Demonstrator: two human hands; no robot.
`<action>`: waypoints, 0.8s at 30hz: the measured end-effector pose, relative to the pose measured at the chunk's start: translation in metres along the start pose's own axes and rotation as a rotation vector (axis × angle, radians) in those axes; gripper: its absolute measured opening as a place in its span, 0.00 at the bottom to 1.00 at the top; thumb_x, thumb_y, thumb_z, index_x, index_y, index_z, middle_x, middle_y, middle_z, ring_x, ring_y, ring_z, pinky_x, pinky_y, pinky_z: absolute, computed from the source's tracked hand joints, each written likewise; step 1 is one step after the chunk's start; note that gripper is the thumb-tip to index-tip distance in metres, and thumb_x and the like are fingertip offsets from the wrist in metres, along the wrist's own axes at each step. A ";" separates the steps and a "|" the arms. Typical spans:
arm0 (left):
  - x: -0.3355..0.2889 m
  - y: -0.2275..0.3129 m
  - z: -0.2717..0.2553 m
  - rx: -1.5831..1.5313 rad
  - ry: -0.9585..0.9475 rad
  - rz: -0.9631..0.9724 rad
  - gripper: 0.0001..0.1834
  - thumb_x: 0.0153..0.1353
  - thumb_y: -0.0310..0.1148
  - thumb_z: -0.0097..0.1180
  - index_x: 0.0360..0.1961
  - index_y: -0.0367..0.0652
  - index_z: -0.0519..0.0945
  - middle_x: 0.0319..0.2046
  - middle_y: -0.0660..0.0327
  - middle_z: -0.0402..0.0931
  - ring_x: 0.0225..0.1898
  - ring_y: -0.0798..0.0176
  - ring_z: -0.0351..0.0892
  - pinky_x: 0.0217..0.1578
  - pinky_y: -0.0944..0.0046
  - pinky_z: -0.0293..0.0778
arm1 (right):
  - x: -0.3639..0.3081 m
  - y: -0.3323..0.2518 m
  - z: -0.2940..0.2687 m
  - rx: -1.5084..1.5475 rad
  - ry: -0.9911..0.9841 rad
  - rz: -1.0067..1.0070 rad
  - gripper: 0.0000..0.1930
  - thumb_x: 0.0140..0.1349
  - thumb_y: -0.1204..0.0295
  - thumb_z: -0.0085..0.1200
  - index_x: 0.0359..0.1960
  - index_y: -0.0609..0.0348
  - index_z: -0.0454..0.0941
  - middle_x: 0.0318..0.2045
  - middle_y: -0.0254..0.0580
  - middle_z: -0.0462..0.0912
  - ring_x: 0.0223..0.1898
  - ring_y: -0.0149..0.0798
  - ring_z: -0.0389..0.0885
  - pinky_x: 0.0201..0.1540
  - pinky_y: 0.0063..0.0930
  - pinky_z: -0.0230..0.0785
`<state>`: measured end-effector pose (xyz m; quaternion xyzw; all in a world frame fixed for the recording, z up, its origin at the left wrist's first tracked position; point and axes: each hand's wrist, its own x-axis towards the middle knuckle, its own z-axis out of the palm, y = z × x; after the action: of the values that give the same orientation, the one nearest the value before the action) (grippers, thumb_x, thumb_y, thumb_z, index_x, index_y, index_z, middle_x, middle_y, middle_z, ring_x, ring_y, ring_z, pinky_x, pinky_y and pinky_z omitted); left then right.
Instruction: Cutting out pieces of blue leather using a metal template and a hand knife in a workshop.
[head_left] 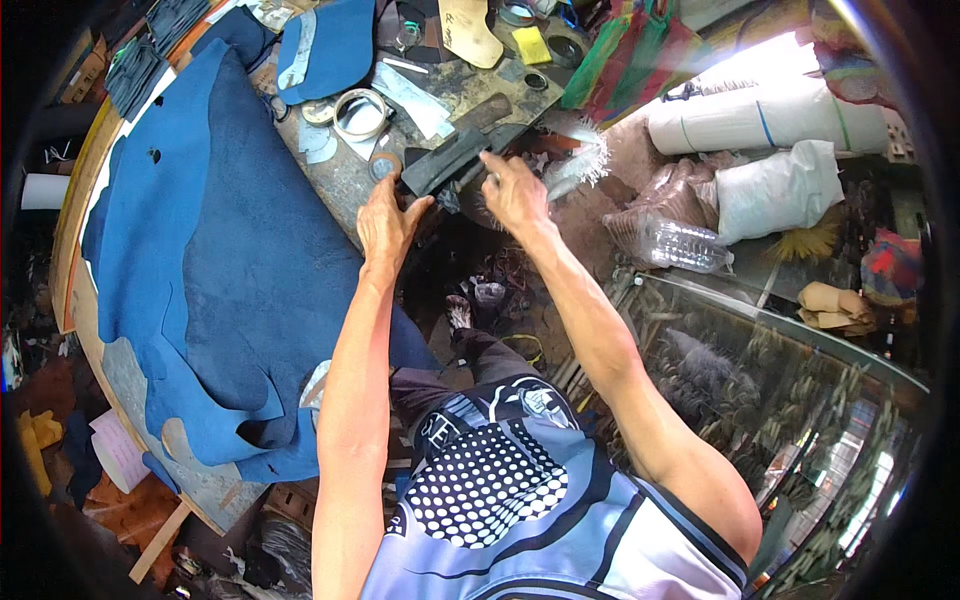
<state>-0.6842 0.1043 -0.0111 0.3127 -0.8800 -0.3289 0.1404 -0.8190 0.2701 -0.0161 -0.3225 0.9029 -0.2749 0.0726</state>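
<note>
White sacks [775, 185], perhaps packaging, right

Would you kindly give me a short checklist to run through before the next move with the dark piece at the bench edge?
1. Left hand on the dark piece: ok, fingertips touch its near end.
2. Right hand on the piece: ok, it rests at the right end.
3. Piece supported by the bench: cannot tell, it lies at the edge and may overhang.
4. Blue leather clear of the hands: ok, it lies flat to the left, apart from them.
5. Tape ring out of the way: ok, behind the piece, not touching.
6. Grip firm: cannot tell, fingers partly hidden.
</note>
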 end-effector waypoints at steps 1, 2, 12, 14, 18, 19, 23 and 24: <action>0.001 -0.003 0.004 0.022 0.014 0.033 0.33 0.49 0.45 0.73 0.53 0.37 0.77 0.39 0.49 0.82 0.41 0.47 0.83 0.41 0.52 0.76 | -0.005 0.001 0.005 -0.011 -0.026 -0.025 0.19 0.60 0.68 0.55 0.55 0.41 0.80 0.34 0.47 0.75 0.39 0.52 0.81 0.43 0.45 0.76; -0.001 -0.003 0.003 0.011 -0.008 0.009 0.33 0.49 0.44 0.73 0.53 0.37 0.77 0.42 0.48 0.82 0.42 0.46 0.82 0.43 0.51 0.75 | -0.015 -0.014 0.003 -0.053 -0.044 -0.119 0.19 0.60 0.68 0.55 0.54 0.41 0.80 0.33 0.47 0.75 0.39 0.51 0.82 0.42 0.43 0.76; 0.000 -0.009 0.003 -0.012 0.011 0.029 0.33 0.50 0.44 0.73 0.54 0.39 0.76 0.44 0.48 0.82 0.44 0.45 0.82 0.43 0.51 0.75 | 0.000 -0.006 -0.006 -0.095 -0.059 -0.036 0.20 0.62 0.67 0.52 0.56 0.45 0.79 0.37 0.49 0.78 0.40 0.54 0.81 0.45 0.46 0.75; 0.002 -0.005 0.008 0.027 0.057 0.098 0.34 0.49 0.44 0.73 0.54 0.39 0.76 0.44 0.49 0.82 0.44 0.45 0.82 0.42 0.51 0.75 | 0.001 0.013 0.002 -0.051 0.111 -0.053 0.19 0.59 0.68 0.54 0.54 0.44 0.79 0.36 0.50 0.76 0.39 0.54 0.82 0.41 0.48 0.77; -0.001 -0.010 0.004 -0.015 0.034 0.048 0.34 0.49 0.45 0.73 0.54 0.39 0.76 0.44 0.49 0.82 0.44 0.46 0.82 0.43 0.51 0.75 | -0.007 -0.015 0.004 -0.055 -0.069 -0.106 0.20 0.61 0.68 0.53 0.56 0.41 0.78 0.37 0.48 0.77 0.39 0.51 0.81 0.42 0.45 0.76; -0.002 -0.007 0.005 -0.006 0.035 0.059 0.34 0.49 0.45 0.73 0.54 0.39 0.76 0.44 0.49 0.82 0.44 0.46 0.82 0.42 0.51 0.75 | 0.001 -0.005 -0.003 -0.044 -0.034 -0.008 0.21 0.61 0.68 0.53 0.58 0.39 0.77 0.36 0.47 0.76 0.39 0.51 0.81 0.42 0.46 0.76; -0.002 -0.011 0.006 0.007 0.078 0.082 0.35 0.48 0.45 0.74 0.55 0.38 0.77 0.43 0.47 0.83 0.41 0.44 0.83 0.42 0.51 0.77 | -0.022 -0.034 -0.003 -0.121 -0.185 -0.101 0.20 0.63 0.67 0.52 0.57 0.39 0.78 0.38 0.49 0.78 0.40 0.54 0.80 0.45 0.46 0.75; -0.003 -0.012 0.006 0.014 0.069 0.066 0.36 0.47 0.46 0.75 0.54 0.40 0.78 0.42 0.48 0.83 0.41 0.45 0.83 0.41 0.51 0.77 | -0.028 -0.036 -0.001 -0.078 -0.172 -0.145 0.20 0.63 0.67 0.52 0.57 0.39 0.78 0.38 0.49 0.77 0.40 0.54 0.81 0.46 0.47 0.76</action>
<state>-0.6790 0.1016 -0.0237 0.2956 -0.8867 -0.3069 0.1795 -0.7779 0.2645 0.0028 -0.4119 0.8777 -0.2152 0.1171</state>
